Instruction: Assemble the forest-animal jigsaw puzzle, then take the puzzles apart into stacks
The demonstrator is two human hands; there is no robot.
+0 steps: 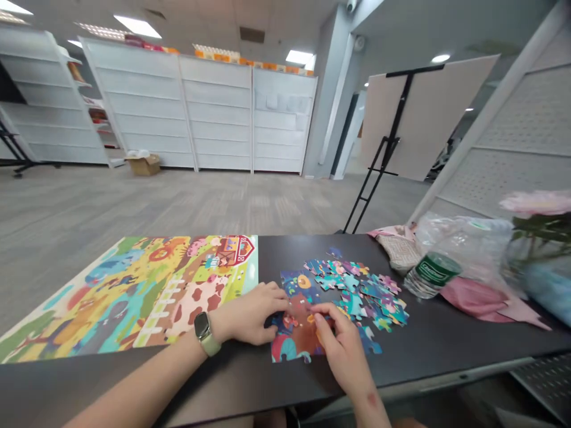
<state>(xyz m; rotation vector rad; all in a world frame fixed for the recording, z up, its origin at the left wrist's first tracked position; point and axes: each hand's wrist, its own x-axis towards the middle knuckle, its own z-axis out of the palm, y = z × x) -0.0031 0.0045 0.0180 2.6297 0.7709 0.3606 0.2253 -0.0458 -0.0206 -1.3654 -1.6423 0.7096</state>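
Observation:
A partly joined jigsaw puzzle with a brown bear-like animal lies on the dark table in front of me. My left hand rests at its left edge, fingers apart and bent down onto the picture. At its right side, my right hand pinches a puzzle piece between thumb and fingers, mostly hidden by them. A spot of orange shows under that thumb. Just beyond and to the right spreads a pile of loose puzzle pieces, mostly blue and teal.
Two finished-looking animal puzzles, a farm one and a jungle one, lie to the left. At the right stand a green-labelled plastic bottle, clear plastic wrapping and a pink cloth. Beyond the table are an easel and shelves.

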